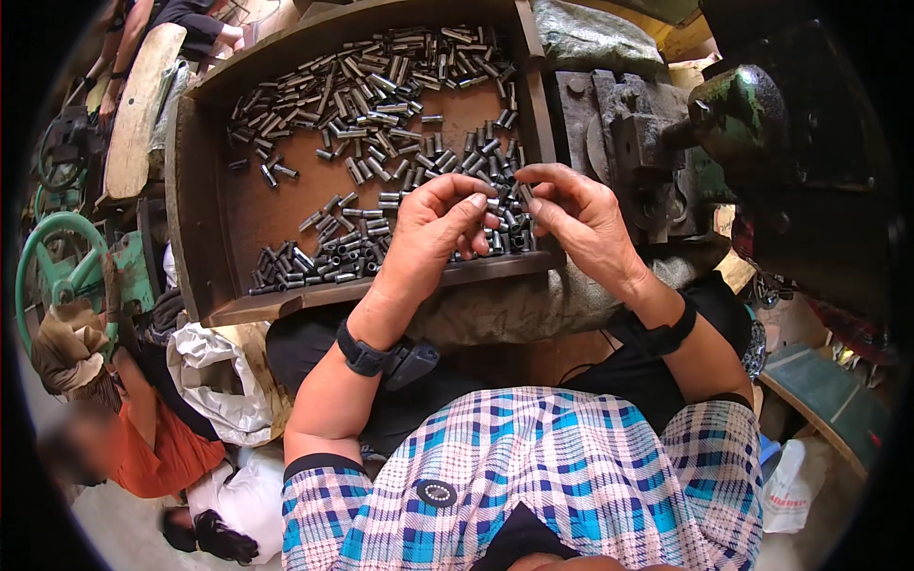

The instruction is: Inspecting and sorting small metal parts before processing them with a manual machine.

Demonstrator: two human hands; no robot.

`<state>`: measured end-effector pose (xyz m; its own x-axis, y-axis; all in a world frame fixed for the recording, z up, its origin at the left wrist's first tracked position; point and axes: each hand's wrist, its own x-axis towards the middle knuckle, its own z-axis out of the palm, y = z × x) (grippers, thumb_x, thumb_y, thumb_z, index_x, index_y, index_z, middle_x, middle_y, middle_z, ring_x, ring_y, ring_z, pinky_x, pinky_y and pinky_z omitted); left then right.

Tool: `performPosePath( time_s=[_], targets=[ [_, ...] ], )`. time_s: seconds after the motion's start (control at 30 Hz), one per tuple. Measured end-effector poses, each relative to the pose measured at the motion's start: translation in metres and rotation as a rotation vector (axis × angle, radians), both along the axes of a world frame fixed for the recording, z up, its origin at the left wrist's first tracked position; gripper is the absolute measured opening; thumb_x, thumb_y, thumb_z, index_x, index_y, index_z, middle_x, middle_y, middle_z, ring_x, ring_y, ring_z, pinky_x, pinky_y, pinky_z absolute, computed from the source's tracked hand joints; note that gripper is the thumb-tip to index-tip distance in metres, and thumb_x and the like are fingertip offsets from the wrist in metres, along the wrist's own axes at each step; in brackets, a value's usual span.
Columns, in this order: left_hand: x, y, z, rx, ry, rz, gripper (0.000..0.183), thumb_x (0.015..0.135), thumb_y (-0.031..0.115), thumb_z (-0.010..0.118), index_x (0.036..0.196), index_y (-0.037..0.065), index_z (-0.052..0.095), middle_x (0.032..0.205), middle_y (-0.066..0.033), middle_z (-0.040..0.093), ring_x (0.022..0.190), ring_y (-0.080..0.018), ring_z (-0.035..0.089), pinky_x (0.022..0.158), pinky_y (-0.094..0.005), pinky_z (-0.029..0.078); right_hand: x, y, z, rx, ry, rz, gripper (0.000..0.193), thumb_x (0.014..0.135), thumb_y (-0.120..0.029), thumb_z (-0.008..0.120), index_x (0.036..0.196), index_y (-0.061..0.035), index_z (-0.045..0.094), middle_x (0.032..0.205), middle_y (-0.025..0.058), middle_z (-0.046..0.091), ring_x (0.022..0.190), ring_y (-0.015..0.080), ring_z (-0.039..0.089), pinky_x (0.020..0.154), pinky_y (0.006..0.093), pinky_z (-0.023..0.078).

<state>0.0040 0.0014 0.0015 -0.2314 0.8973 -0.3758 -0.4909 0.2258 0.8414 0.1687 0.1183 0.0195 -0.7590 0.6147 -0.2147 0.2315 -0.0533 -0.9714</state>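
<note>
A large shallow tray [286,198] with raised walls holds many short metal tubes [379,84], heaped at the back and along the front right. Above its front right part, my two hands are held close together. My right hand [583,226] pinches one short metal tube [526,193] between thumb and fingertips. Just left of it, my left hand [433,226] is closed, thumb against index finger. Whatever those left fingers hold, if anything, is too small to make out. Loose tubes lie beneath both hands.
A dark, greasy machine [657,143] stands directly right of the tray. At the left are a green handwheel [65,271] and a white sack [221,376]. A person in orange [171,438] is at lower left. A green board [824,395] lies at right.
</note>
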Motion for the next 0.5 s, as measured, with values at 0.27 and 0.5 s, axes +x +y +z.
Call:
performPosePath(
  time_s=[0.27, 0.5],
  targets=[
    [0.004, 0.001, 0.006, 0.014, 0.112, 0.001, 0.017, 0.089, 0.012, 0.057, 0.101, 0.001, 0.058, 0.079, -0.0064, 0.065, 0.057, -0.0063, 0.058, 0.050, -0.0164, 0.044, 0.000, 0.003, -0.006, -0.246, 0.041, -0.024, 0.024, 0.087, -0.009, 0.057, 0.108, 0.0008, 0.051, 0.083, 0.0048, 0.061, 0.071, 0.0088, 0.063, 0.055, 0.0191, 0.047],
    [0.006, 0.000, 0.008, 0.015, 0.161, -0.009, 0.016, 0.088, 0.011, 0.057, 0.101, 0.001, 0.058, 0.079, -0.0069, 0.065, 0.058, -0.0072, 0.059, 0.051, -0.0170, 0.044, 0.002, 0.011, -0.004, -0.233, 0.067, -0.051, 0.018, 0.087, -0.009, 0.058, 0.101, 0.0006, 0.051, 0.084, 0.0055, 0.062, 0.073, 0.0113, 0.065, 0.052, 0.0185, 0.048]
  ],
)
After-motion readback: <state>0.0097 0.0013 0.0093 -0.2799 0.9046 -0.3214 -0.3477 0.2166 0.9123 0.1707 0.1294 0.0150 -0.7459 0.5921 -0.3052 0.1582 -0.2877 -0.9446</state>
